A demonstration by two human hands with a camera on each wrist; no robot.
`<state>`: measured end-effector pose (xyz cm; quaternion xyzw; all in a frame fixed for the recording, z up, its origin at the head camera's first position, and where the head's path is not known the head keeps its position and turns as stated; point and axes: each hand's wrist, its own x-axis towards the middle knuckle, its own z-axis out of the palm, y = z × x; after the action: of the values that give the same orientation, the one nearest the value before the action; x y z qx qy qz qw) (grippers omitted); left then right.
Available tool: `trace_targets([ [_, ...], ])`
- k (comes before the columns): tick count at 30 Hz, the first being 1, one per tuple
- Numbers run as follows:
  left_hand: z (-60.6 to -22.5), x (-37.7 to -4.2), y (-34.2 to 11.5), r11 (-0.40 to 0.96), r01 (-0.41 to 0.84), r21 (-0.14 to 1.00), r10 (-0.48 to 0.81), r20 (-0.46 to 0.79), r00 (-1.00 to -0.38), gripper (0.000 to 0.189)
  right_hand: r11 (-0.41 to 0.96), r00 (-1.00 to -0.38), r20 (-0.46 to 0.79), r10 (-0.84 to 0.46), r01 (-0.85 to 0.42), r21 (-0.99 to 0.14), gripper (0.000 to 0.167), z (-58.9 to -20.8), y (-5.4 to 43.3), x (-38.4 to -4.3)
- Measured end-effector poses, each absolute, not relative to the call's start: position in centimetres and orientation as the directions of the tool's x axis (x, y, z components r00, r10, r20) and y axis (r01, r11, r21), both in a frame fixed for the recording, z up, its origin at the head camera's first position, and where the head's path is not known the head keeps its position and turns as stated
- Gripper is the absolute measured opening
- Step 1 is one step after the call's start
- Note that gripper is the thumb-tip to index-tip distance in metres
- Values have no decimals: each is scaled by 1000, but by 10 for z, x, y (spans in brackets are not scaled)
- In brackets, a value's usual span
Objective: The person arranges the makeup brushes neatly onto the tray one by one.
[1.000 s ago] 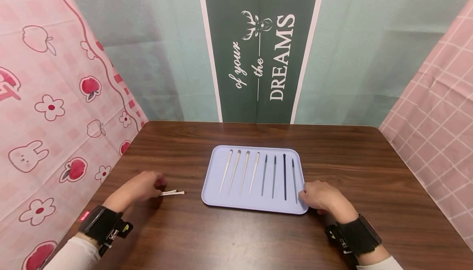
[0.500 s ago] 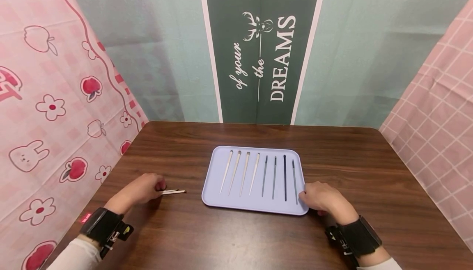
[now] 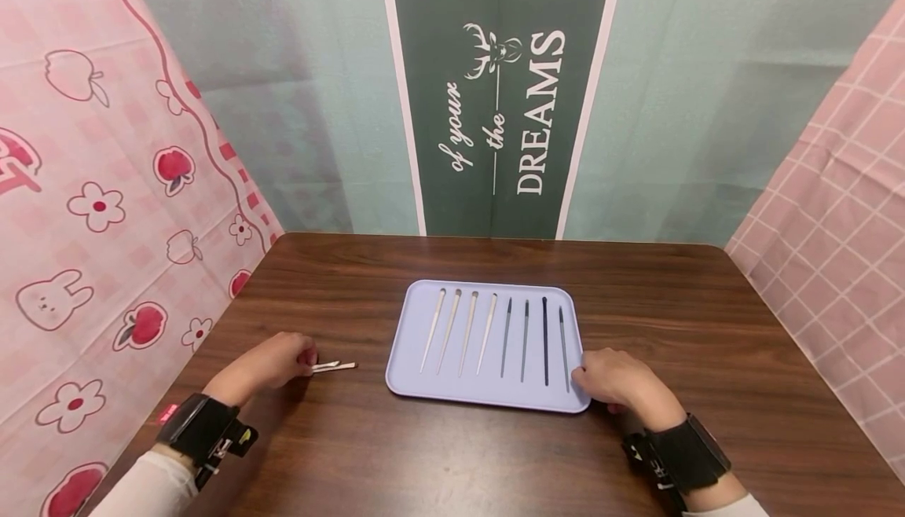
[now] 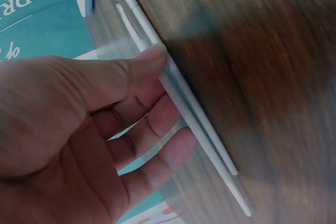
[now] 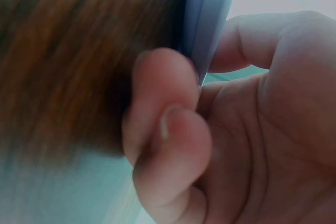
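My left hand is low over the table at the left. In the left wrist view it pinches a slim white makeup brush between thumb and fingers. A second white makeup brush runs alongside, just behind the first, partly covered by the thumb tip. My right hand holds the lower right edge of a lavender tray. Seen from the right wrist, its fingers curl beneath the tray's rim. Pale makeup brushes lie on the tray's left half, dark ones on its right, in a spaced row.
The dark wooden table spreads around the tray, with brown surface between it and the left hand. A green curtain hangs behind. Pink patterned cloths stand at the left and right.
The heads of the two brushes at my left hand have shifted slightly right and look further apart. My right hand and the tray hold their place.
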<state>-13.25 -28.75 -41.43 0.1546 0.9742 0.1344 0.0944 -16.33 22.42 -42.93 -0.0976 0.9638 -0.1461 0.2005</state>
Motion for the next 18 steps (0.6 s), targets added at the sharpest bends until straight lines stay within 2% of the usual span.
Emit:
trace_targets([
  [18,-408,-142,-269,927,293,234,314,-60,-947,11,939,-900,-358,-247,-132,-318,18,-432,225,-165],
])
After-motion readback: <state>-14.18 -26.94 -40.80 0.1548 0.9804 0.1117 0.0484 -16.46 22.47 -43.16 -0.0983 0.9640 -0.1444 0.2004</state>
